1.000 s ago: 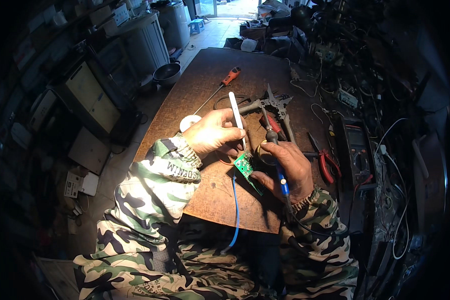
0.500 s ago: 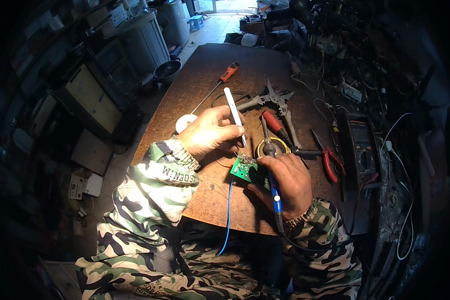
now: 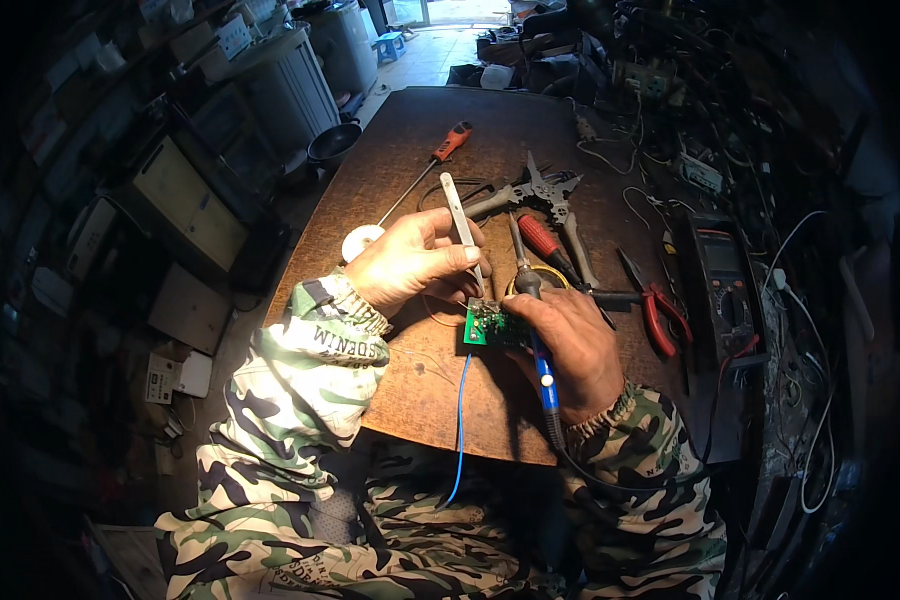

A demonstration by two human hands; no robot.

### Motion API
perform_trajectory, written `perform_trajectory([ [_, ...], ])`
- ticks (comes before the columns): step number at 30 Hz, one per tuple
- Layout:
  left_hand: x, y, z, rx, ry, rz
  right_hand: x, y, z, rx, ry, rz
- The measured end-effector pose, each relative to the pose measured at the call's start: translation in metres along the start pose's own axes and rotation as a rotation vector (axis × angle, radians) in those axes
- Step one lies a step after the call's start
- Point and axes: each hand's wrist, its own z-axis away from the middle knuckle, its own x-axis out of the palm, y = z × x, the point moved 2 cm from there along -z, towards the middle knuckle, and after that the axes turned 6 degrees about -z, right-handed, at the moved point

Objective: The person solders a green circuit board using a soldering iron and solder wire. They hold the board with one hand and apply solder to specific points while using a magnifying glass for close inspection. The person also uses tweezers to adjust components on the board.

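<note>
My left hand (image 3: 410,262) is closed on silver tweezers (image 3: 456,208), which slant down with their tips at the far edge of a small green circuit board (image 3: 478,328). Whether the tips grip anything is too small to tell. My right hand (image 3: 578,348) pinches the board's right side. Across the same hand lies a soldering iron (image 3: 547,380) with a blue handle, its tip pointing up and away from the board. From below the board a blue wire (image 3: 460,420) hangs over the table's near edge. My right hand's lower fingers are hidden.
On the wooden table (image 3: 410,400) lie a white spool (image 3: 360,242), an orange-handled screwdriver (image 3: 454,140), a grey multi-arm plier-like tool (image 3: 545,190), a red-handled screwdriver (image 3: 538,236), a yellow ring (image 3: 552,276) and red-handled pliers (image 3: 662,318). A multimeter (image 3: 727,290) sits at the right.
The tweezers' tips have come down to the board's far edge. The board has turned slightly, and the soldering iron has shifted a little left and away with my right hand.
</note>
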Motion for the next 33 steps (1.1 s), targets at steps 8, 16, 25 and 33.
perform_trajectory([
  [8,0.0009,0.0027,0.0019,-0.020,0.035,-0.054,0.0019,-0.0009,0.0000,-0.016,0.006,-0.001],
  [16,0.0019,-0.0005,-0.0026,-0.070,0.025,-0.036,0.0022,0.0016,0.0020,-0.019,-0.022,0.031],
  [25,0.0007,-0.0016,-0.0026,-0.066,-0.015,-0.031,0.0038,0.0016,0.0008,-0.040,-0.008,0.023],
  [33,0.0010,-0.0021,-0.0043,-0.053,-0.049,-0.028,0.0033,0.0013,0.0009,-0.040,-0.008,0.012],
])
